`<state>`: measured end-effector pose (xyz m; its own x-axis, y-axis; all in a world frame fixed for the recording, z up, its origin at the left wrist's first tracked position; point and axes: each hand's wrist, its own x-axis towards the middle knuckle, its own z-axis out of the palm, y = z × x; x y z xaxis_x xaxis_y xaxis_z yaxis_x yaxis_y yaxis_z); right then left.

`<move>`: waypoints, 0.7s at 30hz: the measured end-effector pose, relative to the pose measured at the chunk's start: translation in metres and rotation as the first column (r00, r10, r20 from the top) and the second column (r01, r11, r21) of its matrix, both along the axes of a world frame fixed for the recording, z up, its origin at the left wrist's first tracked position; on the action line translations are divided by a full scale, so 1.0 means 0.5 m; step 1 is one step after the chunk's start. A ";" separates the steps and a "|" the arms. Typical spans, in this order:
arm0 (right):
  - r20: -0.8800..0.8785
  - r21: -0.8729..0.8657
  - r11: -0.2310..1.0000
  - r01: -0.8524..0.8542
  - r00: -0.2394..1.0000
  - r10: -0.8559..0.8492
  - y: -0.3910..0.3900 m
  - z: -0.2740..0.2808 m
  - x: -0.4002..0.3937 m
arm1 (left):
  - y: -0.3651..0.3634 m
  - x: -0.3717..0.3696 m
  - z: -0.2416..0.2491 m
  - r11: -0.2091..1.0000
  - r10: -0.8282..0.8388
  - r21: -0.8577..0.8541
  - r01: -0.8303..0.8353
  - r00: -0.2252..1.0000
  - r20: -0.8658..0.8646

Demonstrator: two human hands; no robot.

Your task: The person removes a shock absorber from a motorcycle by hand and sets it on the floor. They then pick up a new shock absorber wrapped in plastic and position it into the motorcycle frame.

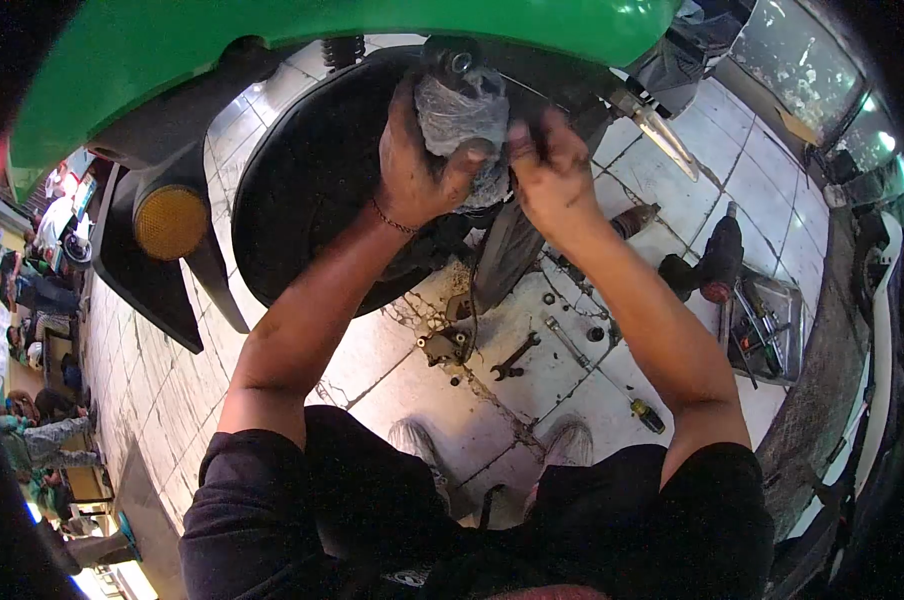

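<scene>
A part wrapped in crinkled clear plastic (pixel 462 110) sits beneath the green body panel (pixel 322 35) of a vehicle, against a dark wheel (pixel 307 170). My left hand (pixel 422 165) is wrapped round its left side and underside, thumb across the lower front. At its right edge, my right hand (pixel 554 180) has its fingers curled together; whatever is in them is too small or hidden to name. A dark bolt end (pixel 460 62) shows just above the plastic. What lies inside the wrapping is hidden.
On the tiled floor lie a metal bracket (pixel 444 346), a wrench (pixel 517 357), a ratchet (pixel 567 342), a screwdriver (pixel 644 412) and several small parts. A power tool (pixel 720 255) stands beside a metal tool tray (pixel 777 320) at right. An orange reflector (pixel 172 222) hangs at left.
</scene>
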<state>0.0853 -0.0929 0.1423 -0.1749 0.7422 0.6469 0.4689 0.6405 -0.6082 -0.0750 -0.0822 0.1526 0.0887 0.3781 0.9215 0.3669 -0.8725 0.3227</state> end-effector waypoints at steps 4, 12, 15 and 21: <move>-0.607 0.053 0.958 -0.283 0.752 0.256 -0.012 0.014 -0.023 | -0.012 -0.004 -0.010 0.997 0.078 -0.005 -0.079 0.993 -0.092; -0.636 -0.167 0.943 -0.289 0.762 0.121 -0.037 0.046 -0.035 | -0.048 0.010 -0.004 0.976 0.212 0.044 -0.211 0.977 -0.004; -0.643 -0.066 0.984 -0.163 0.762 0.083 -0.020 0.032 -0.047 | -0.061 0.005 -0.006 0.978 0.202 -0.053 -0.201 0.979 0.004; -0.639 0.022 1.000 0.009 0.769 0.007 -0.014 0.057 -0.050 | -0.068 0.010 -0.005 0.893 -0.046 -0.393 0.218 0.915 0.401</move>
<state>0.0601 -0.0999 0.1706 0.2852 0.7259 0.6259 -0.0218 0.6578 -0.7529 -0.0702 -0.1164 0.1503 -0.1502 0.7454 0.6495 0.0358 -0.6524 0.7570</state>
